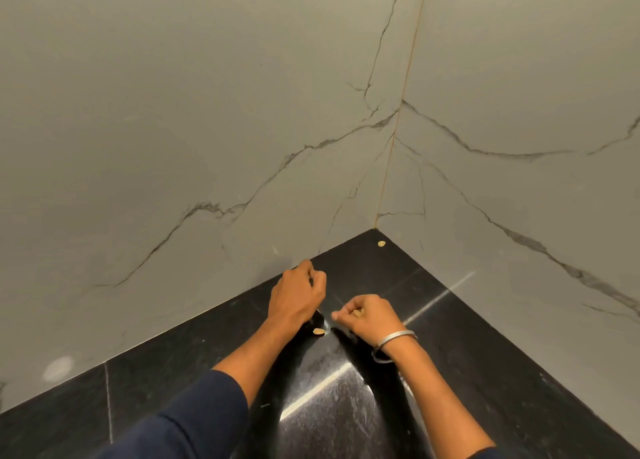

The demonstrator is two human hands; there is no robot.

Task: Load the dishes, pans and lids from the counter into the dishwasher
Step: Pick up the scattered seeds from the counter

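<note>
Nearest: dark blue sleeve (194, 420) of the left arm, well short of the counter corner (375, 230). Further toward that corner, left hand (298, 295) against the foot of the marble wall (207, 146), fingers curled under; impossible to tell whether pinching anything. Just right of it and a little further back from the corner, right hand (370, 314), steel bangle (394, 342) on the wrist, fingers closed round a few tan bits (356, 313), forefinger out toward the left wrist.

On the black counter (485, 354), two loose scraps. Near scrap (318, 331): back from the corner, just under the heel of the left hand, just beside the right forefinger tip, long axis roughly across the view. Far scrap (381, 243): almost in the corner itself, beyond both hands, well apart from either.

No dishes, pans or lids in view, nor the dishwasher; all somewhere outside the view. Judged from this: clearing scraps, loading itself not in hand here. Likely next pick the near scrap, easiest for the right forefinger and thumb, though already full; left wrist partly over it. Far scrap a longer reach, about level between the two hands.
</note>
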